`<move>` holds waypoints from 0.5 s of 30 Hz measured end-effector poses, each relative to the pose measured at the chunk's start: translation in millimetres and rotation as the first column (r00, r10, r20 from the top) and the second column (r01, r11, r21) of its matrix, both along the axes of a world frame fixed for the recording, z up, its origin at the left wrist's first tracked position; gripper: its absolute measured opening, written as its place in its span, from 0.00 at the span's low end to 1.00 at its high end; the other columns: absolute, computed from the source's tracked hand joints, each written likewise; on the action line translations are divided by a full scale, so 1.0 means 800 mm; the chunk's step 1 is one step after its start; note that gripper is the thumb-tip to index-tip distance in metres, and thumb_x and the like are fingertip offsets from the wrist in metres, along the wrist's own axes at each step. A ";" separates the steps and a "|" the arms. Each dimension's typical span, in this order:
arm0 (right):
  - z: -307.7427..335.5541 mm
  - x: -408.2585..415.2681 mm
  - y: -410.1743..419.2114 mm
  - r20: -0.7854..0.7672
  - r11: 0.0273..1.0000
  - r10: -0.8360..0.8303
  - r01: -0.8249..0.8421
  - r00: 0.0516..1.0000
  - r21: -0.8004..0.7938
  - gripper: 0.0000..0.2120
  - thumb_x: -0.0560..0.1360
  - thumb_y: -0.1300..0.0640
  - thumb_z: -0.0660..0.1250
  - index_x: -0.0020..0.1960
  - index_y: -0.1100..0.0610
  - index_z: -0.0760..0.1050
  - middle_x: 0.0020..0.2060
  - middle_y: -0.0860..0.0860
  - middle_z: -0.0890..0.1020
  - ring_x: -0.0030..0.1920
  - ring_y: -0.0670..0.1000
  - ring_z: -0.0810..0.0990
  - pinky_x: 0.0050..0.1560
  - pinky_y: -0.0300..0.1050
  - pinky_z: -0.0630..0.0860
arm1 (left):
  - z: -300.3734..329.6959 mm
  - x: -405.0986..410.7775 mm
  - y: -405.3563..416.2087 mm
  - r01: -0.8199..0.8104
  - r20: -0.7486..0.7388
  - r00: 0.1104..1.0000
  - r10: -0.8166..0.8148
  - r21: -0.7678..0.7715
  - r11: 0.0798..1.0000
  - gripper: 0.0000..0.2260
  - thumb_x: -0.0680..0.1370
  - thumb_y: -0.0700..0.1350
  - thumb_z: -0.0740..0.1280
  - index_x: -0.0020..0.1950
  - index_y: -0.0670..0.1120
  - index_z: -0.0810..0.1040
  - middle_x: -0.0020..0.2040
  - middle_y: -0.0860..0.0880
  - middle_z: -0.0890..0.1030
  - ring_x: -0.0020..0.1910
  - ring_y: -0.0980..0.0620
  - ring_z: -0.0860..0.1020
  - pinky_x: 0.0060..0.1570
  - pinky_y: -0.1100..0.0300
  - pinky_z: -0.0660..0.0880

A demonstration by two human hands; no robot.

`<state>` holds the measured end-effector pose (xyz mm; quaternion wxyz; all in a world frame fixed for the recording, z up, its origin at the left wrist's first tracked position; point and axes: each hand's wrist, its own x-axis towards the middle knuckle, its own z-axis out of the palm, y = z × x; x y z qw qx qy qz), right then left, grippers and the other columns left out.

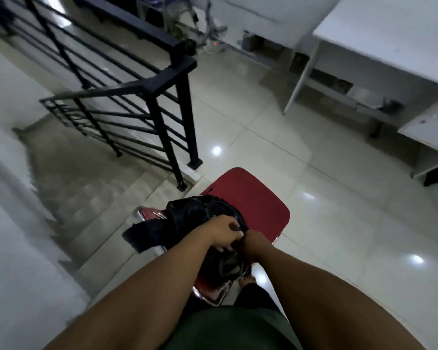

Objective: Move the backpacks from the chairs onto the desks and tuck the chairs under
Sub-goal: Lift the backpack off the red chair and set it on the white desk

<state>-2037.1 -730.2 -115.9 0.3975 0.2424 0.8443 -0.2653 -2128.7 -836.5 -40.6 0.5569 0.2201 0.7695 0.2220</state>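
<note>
A black backpack (187, 218) lies on a red chair (253, 203) with chrome legs, just below the middle of the head view. My left hand (224, 232) grips the top of the backpack, fingers curled into the fabric. My right hand (253, 242) holds the backpack right beside it, its fingers hidden in the dark fabric. A strap hangs off the chair's left side. A white desk (390, 39) stands at the upper right, across open floor from the chair.
A black metal railing (142, 97) guards a stairwell (86, 198) that drops away to the left, close to the chair. Another white desk (268, 16) stands at the back, and a low white cabinet (430, 132) sits at the right. Glossy tiled floor lies between.
</note>
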 end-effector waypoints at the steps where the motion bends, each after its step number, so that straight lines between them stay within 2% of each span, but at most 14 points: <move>1: 0.004 -0.001 -0.011 -0.009 1.000 -0.025 0.025 1.000 -0.003 0.12 0.81 0.60 0.59 0.59 0.64 0.77 0.40 0.55 0.75 0.46 0.58 0.75 0.34 0.42 0.66 | -0.001 -0.005 -0.008 0.015 -0.008 1.000 -0.015 0.029 0.999 0.15 0.82 0.48 0.64 0.68 0.47 0.72 0.56 0.47 0.79 0.48 0.48 0.84 0.51 0.51 0.82; 2: 0.004 -0.003 -0.025 -0.007 0.999 -0.052 0.052 0.999 0.000 0.14 0.81 0.60 0.60 0.63 0.64 0.76 0.47 0.58 0.79 0.52 0.60 0.78 0.40 0.45 0.70 | -0.002 -0.012 -0.018 0.024 -0.012 1.000 -0.023 0.062 0.998 0.14 0.81 0.47 0.65 0.66 0.47 0.74 0.55 0.47 0.79 0.48 0.48 0.84 0.51 0.51 0.82; 4: -0.004 -0.006 -0.053 0.004 0.989 -0.137 0.137 0.991 0.053 0.15 0.80 0.58 0.62 0.65 0.61 0.76 0.59 0.58 0.80 0.58 0.59 0.79 0.51 0.48 0.74 | -0.002 -0.026 -0.034 0.014 -0.042 0.999 -0.009 0.130 0.991 0.11 0.81 0.47 0.66 0.63 0.47 0.76 0.53 0.46 0.81 0.46 0.49 0.84 0.50 0.52 0.82; 6: 0.000 -0.008 -0.074 -0.031 0.948 -0.308 0.309 0.951 0.072 0.16 0.79 0.58 0.64 0.65 0.59 0.76 0.60 0.57 0.80 0.61 0.59 0.79 0.56 0.48 0.74 | -0.001 -0.037 -0.048 0.040 -0.155 0.988 -0.011 0.188 0.981 0.09 0.80 0.47 0.67 0.59 0.49 0.79 0.49 0.49 0.83 0.45 0.51 0.83 0.51 0.53 0.81; 9: -0.003 -0.003 -0.092 0.020 0.929 -0.369 0.368 0.929 0.039 0.17 0.81 0.57 0.60 0.67 0.61 0.74 0.63 0.59 0.78 0.63 0.60 0.77 0.61 0.49 0.73 | -0.001 -0.060 -0.068 0.130 -0.386 0.921 -0.053 0.175 0.976 0.06 0.78 0.48 0.67 0.53 0.52 0.81 0.45 0.54 0.82 0.46 0.52 0.81 0.51 0.55 0.79; 12: -0.005 0.006 -0.096 -0.007 0.902 -0.430 0.430 0.903 0.036 0.17 0.80 0.55 0.60 0.64 0.61 0.76 0.58 0.59 0.81 0.59 0.60 0.79 0.52 0.47 0.74 | -0.008 -0.080 -0.083 0.122 -0.421 0.905 -0.061 0.120 0.985 0.06 0.78 0.47 0.67 0.52 0.50 0.81 0.46 0.52 0.82 0.48 0.51 0.81 0.52 0.56 0.78; 15: -0.008 0.013 -0.096 -0.034 0.869 -0.493 0.494 0.870 0.038 0.19 0.76 0.52 0.62 0.62 0.60 0.76 0.55 0.58 0.82 0.55 0.59 0.81 0.46 0.45 0.72 | -0.009 -0.081 -0.088 0.219 -0.432 0.883 -0.181 0.038 0.975 0.08 0.77 0.48 0.67 0.54 0.48 0.80 0.50 0.50 0.83 0.51 0.49 0.80 0.54 0.56 0.77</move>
